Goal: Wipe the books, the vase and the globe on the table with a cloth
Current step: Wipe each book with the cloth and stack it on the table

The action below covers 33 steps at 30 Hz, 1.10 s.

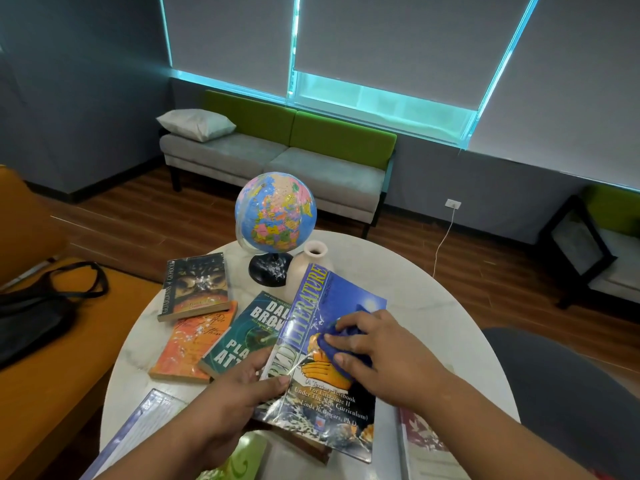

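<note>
My left hand [242, 386] grips the left edge of a big blue World Literature book [346, 303], holding it tilted above the round white table [433, 323]. My right hand [377, 351] presses a blue cloth [346, 341] against the book's cover. A globe [276, 211] on a black stand sits at the table's far side, with a cream vase [308, 268] to its right, partly hidden by the book. Three paperbacks lie to the left: a dark one [195, 285], an orange one [187, 348] and a teal one [242, 334].
More books lie at the table's near edge, at the left [138, 431] and right [426, 445], plus a green one [242, 459]. A black bag [38, 310] rests on an orange seat to the left. A grey-green sofa [277, 157] stands beyond the table.
</note>
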{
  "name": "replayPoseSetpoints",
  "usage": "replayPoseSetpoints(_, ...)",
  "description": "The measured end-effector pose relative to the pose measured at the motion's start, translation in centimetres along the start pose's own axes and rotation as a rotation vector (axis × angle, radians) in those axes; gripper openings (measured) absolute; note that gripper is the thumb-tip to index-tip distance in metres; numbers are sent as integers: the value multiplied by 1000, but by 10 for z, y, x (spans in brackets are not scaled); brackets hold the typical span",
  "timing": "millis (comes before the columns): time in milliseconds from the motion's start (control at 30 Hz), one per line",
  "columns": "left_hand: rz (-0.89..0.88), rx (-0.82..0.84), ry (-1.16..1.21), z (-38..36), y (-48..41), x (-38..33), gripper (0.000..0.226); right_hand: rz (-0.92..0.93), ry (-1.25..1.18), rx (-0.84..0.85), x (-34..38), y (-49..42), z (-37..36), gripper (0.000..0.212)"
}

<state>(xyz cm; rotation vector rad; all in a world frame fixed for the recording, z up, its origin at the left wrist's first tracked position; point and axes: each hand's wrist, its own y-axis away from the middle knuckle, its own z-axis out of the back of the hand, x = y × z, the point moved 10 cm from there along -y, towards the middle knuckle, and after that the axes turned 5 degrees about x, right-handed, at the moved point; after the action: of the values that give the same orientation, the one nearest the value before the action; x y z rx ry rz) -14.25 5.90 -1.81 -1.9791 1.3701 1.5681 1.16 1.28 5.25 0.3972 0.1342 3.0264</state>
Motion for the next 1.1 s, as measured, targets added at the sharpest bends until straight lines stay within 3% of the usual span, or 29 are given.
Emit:
replayPoseSetpoints(133,11,-3,0,-3,0,2,51,-82,33,-121,-13,-1,8,41)
replayPoseSetpoints(300,-30,22,9,-5,-2,-5,48,77,17,-62,15,4,-1,47)
replayPoseSetpoints(467,-29,27,55,-8,-5,-4,49,-84,32,-209,-5,0,12,50)
replayPoseSetpoints(633,-45,33,39,-8,-5,-5,45,130,47,-152,27,5,-1,38)
replayPoseSetpoints(800,-36,16,9,-8,-6,-4,47,-1,35,-338,1,3,16,34)
replayPoseSetpoints(967,-50,37,47,-8,-5,-4,47,251,75,-158,49,9,0,35)
replayPoseSetpoints(1033,-49,31,56,-7,-5,-2,42,221,67,-154,35,6,4,38)
replayPoseSetpoints(1100,-37,26,56,-5,-5,0,44,107,64,-260,8,0,16,38)
